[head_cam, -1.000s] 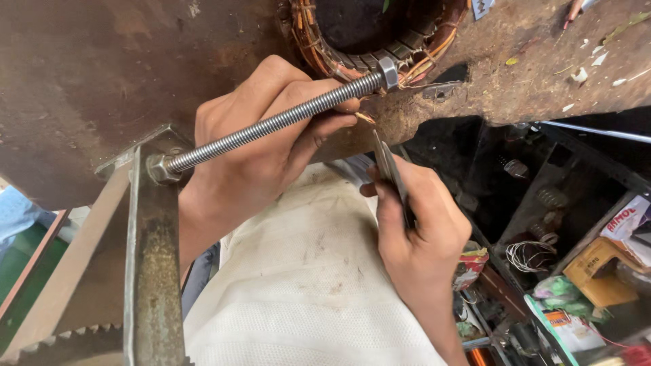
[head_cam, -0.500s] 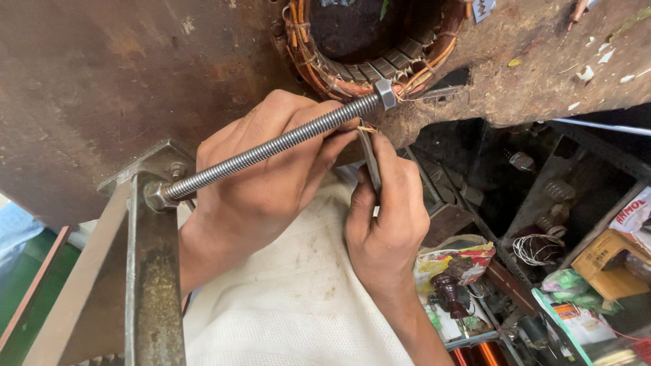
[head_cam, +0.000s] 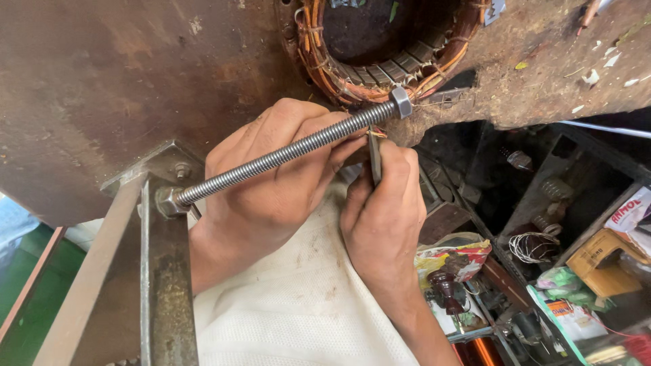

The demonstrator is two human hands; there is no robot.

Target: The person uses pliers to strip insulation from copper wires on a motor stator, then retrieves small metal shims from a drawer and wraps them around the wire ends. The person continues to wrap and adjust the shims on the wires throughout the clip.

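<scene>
Copper wire end [head_cam: 377, 133], short and thin, sits pinched at the tip of a slim metal tool [head_cam: 374, 159], just below the front edge of a rusty tabletop [head_cam: 102, 81]. The right hand [head_cam: 383, 217] is closed around that tool, fingers wrapped tight, tip pointing up. The left hand [head_cam: 278, 183] is curled just beside it, fingertips touching the tool's tip; whether it grips the wire itself cannot be told, since the fingers hide it. A long threaded steel rod [head_cam: 285, 154] crosses over the left hand, from a nut [head_cam: 401, 102] at the tabletop's edge down to a grey metal bracket [head_cam: 159, 224] at the lower left. Above, near the tabletop's far edge, lies a motor stator [head_cam: 386, 47] with copper windings tied in cord; they look largely in place, with this loose end seemingly unfinished. Under the hands is white cloth [head_cam: 298, 305]. Beyond the right edge, bins [head_cam: 576, 271] hold coils and packets.
</scene>
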